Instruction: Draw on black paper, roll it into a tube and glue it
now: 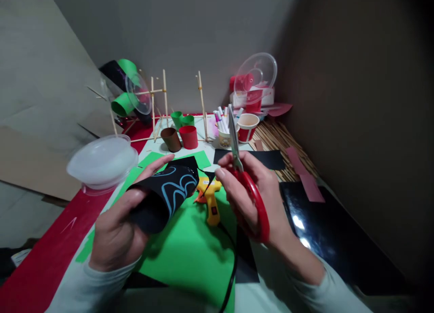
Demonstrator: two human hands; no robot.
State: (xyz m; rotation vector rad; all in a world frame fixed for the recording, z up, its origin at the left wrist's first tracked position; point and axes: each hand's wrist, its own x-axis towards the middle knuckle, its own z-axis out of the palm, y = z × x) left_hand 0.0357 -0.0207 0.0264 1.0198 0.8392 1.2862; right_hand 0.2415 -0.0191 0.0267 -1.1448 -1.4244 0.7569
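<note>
My left hand (117, 227) is wrapped round a black paper tube (169, 188) with wavy blue lines drawn on it. The tube lies tilted, its open end facing me, and a thin dark strip hangs from its far end. My right hand (251, 195) grips red-handled scissors (259, 209), their blades together and pointing up and away. Between the hands, a yellow hot glue gun (212, 200) rests on green paper (190, 254), its black cord running toward me. The scissors and the tube are apart.
Small paper cups, one brown (171, 139) and one red (188, 137), stand beyond the tube near a wooden-stick frame (165, 98). Markers (222, 118) fill a cup behind the scissors. At right lie many sticks (280, 143) and a glossy black panel (332, 236); plastic lids (101, 161) sit left.
</note>
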